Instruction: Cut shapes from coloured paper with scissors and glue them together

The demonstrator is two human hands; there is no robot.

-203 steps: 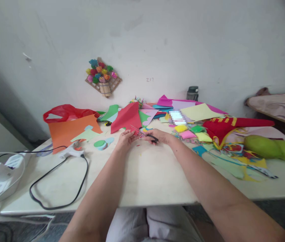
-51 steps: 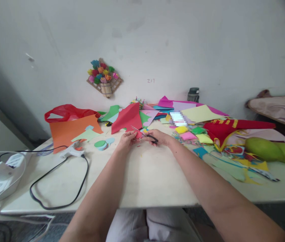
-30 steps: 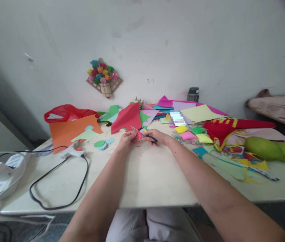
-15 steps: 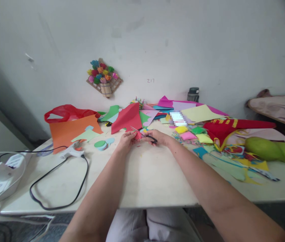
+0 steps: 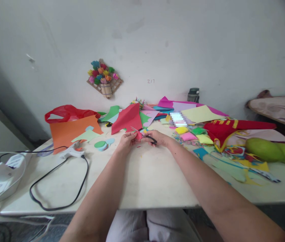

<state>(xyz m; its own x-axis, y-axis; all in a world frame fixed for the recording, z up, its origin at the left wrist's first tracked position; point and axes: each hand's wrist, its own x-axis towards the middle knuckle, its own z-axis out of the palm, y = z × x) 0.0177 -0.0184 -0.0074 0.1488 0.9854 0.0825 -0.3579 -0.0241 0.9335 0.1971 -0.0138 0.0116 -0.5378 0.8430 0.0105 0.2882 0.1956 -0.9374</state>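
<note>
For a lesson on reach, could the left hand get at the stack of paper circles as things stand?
Probably yes: nothing seems to block the left hand from the stack of paper circles, though the fingers may have to release the small red paper.

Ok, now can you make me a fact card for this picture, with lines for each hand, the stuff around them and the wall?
Left hand: pinching a small red paper piece
Right hand: holding black-handled scissors
Behind the hands: a large red paper sheet
To the left: stacked paper circles, green on top
To the right: a pink packet among other coloured ones
Wall: a colourful flower decoration
</note>
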